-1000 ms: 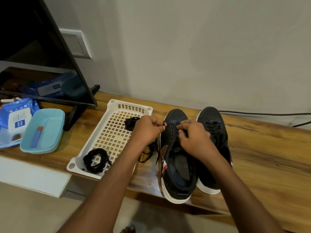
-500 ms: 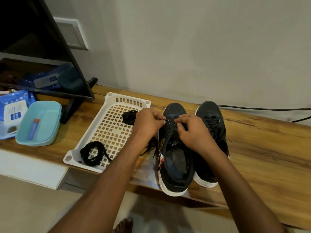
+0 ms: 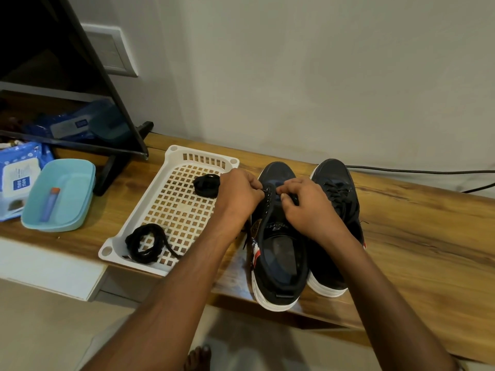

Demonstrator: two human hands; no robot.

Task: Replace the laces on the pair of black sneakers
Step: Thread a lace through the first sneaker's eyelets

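Observation:
Two black sneakers with white soles stand side by side on the wooden bench, toes toward the wall. The left sneaker (image 3: pixel 278 258) has its tongue area under both hands. My left hand (image 3: pixel 238 199) pinches a black lace end at the eyelets on the shoe's left side. My right hand (image 3: pixel 308 207) pinches the lace at the eyelets on its right side. The right sneaker (image 3: pixel 337 188) is laced. A white plastic basket (image 3: pixel 171 162) to the left holds a coiled black lace (image 3: pixel 146 243) near its front and a second black bundle (image 3: pixel 206 184) near its back.
A turquoise lidded box (image 3: pixel 59 195) with a small blue tube on it and a blue wipes pack (image 3: pixel 16 178) lie at far left. A black TV (image 3: pixel 67 76) on its stand rises behind them. A black cable (image 3: pixel 417 171) runs along the bench's back edge.
The view has shifted slightly. Both hands stay at the left sneaker's upper eyelets and have drawn a little closer together on the lace.

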